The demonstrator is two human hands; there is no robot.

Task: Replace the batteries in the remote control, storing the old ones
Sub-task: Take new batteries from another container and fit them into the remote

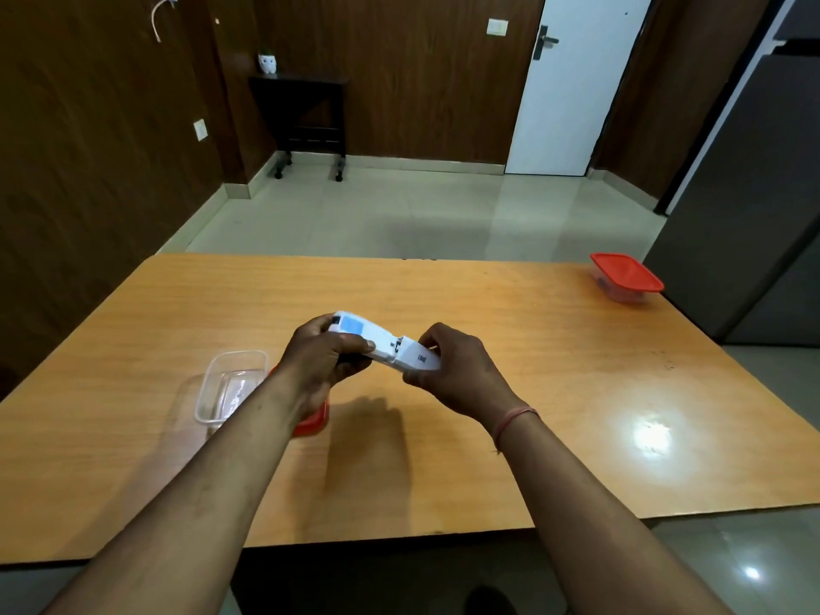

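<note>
You held the remote control [377, 341] above the counter [488, 392], your left hand [324, 361] wrapped around its screen end and your right hand [452, 370] pinching the battery cover [419, 359], slid partly off. Just left of and below your left grip sat a clear open container [230, 386], seemingly empty, with a red lid [313, 421] half hidden under your wrist. Well beyond your right grip, a red-lidded container [625, 277] stood at the counter's far corner, contents unclear.
</note>
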